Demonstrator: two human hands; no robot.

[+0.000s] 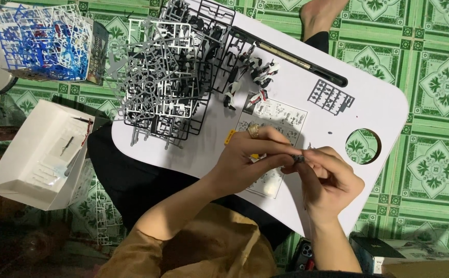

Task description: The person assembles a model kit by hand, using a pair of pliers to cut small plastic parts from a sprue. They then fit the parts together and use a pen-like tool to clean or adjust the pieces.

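Note:
My left hand (pixel 253 157), with a gold ring on one finger, and my right hand (pixel 332 177) meet over a white lap table (pixel 374 103). Both pinch a small dark grey model part (pixel 299 158) between their fingertips. Under the hands lies a printed instruction sheet (pixel 281 116). Small assembled black, white and red model pieces (pixel 253 80) stand on the table just beyond the sheet. A small grey parts frame (pixel 330 96) lies to the right of them.
A pile of grey, white and black parts frames (pixel 170 72) covers the table's left end. A stack of blue and white frames (pixel 44 44) sits far left. An open white box (pixel 36 157) holds tools. Green patterned floor tiles (pixel 435 77) surround the table. A bare foot (pixel 320 15) shows at the top.

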